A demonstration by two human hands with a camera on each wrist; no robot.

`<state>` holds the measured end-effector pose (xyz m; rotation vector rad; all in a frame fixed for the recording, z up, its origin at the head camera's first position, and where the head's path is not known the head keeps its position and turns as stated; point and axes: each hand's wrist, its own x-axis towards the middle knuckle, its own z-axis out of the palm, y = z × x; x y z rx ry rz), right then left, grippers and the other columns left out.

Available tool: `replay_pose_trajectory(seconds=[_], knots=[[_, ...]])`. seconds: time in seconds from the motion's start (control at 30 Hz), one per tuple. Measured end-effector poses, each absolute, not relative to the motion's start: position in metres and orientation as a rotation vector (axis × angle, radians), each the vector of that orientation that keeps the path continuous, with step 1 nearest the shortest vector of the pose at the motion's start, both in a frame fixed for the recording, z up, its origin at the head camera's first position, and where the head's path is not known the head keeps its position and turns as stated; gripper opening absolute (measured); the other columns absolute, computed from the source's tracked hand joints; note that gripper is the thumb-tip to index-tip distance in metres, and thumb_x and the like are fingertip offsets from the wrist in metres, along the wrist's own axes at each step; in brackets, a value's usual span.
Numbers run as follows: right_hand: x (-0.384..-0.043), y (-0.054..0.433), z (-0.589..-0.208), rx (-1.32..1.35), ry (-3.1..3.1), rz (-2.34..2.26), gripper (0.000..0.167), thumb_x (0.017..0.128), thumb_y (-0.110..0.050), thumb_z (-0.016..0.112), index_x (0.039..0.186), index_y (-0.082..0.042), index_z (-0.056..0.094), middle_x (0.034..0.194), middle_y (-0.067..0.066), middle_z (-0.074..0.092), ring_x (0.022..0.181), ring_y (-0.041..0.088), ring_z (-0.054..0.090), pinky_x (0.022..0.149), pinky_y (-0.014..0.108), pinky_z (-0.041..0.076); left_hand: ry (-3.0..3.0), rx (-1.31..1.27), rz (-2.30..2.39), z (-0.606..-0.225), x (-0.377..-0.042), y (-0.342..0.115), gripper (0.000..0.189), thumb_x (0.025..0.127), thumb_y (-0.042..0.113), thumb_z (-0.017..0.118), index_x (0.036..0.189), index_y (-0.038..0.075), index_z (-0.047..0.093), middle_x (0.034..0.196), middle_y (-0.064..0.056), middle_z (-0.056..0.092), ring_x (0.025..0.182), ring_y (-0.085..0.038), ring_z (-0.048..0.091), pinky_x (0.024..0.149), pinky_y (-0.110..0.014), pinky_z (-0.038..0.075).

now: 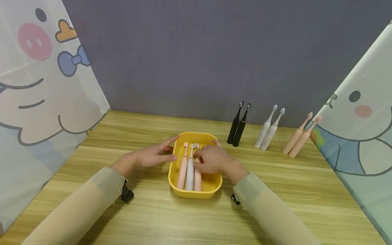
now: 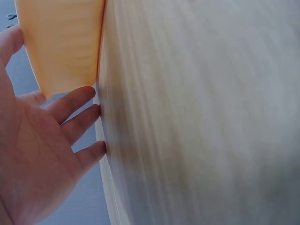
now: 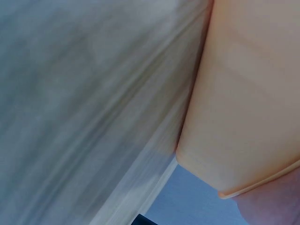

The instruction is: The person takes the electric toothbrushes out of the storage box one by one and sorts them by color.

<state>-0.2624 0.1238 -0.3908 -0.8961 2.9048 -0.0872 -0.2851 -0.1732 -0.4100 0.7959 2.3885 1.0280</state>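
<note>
Yellow tub [image 1: 194, 195]: it stands on the wooden table [image 1: 175, 227].
Inside the tub: one white toothbrush [image 1: 190, 173] between two pink toothbrushes [image 1: 182, 172], heads at the far end.
Left hand [image 1: 154, 156]: fingers spread, not clenched, at the tub's left side.
Right hand [image 1: 215, 160]: over the right pink toothbrush; whether it grasps this, I cannot tell.
Farther, right: standing pairs of black [image 1: 234, 129], white [image 1: 264, 132] and pink [image 1: 293, 140] brushes.
</note>
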Motion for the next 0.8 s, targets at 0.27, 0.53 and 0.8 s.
replay_pose_trajectory(seconds=[0.27, 0.53, 0.8], knots=[[-0.2649, 0.1251, -0.3919, -0.895, 2.917, -0.129, 0.042, 0.102, -0.045, 0.057, 0.130, -0.022, 0.077, 0.121, -0.001, 0.079, 0.125, 0.027, 0.069, 0.132, 0.065, 0.022, 2.391, 0.806, 1.024, -0.4083, -0.2855, -0.1727, 0.094, 0.109, 0.059, 0.060, 0.178, 0.037, -0.001, 0.173, -0.022, 0.043, 0.162, -0.046, 0.039, 0.131, -0.073, 0.026], [-0.2620, 0.1261, -0.3902, -0.880, 2.932, -0.214, 0.048, 0.102, -0.046, 0.059, 0.137, -0.018, 0.074, 0.131, 0.002, 0.078, 0.135, 0.031, 0.066, 0.134, 0.066, 0.019, 2.407, 0.795, 1.007, -0.4102, -0.2848, -0.1721, 0.094, 0.109, 0.060, 0.059, 0.178, 0.037, -0.001, 0.173, -0.021, 0.043, 0.161, -0.046, 0.039, 0.131, -0.073, 0.026], [-0.2605, 0.1283, -0.3862, -0.867, 3.014, -0.381, 0.051, 0.103, -0.044, 0.062, 0.145, -0.016, 0.067, 0.123, 0.001, 0.077, 0.131, 0.028, 0.065, 0.134, 0.065, 0.018, 2.407, 0.796, 1.010, -0.4110, -0.2857, -0.1723, 0.094, 0.109, 0.061, 0.059, 0.178, 0.038, -0.001, 0.173, -0.021, 0.044, 0.161, -0.047, 0.040, 0.131, -0.073, 0.025]])
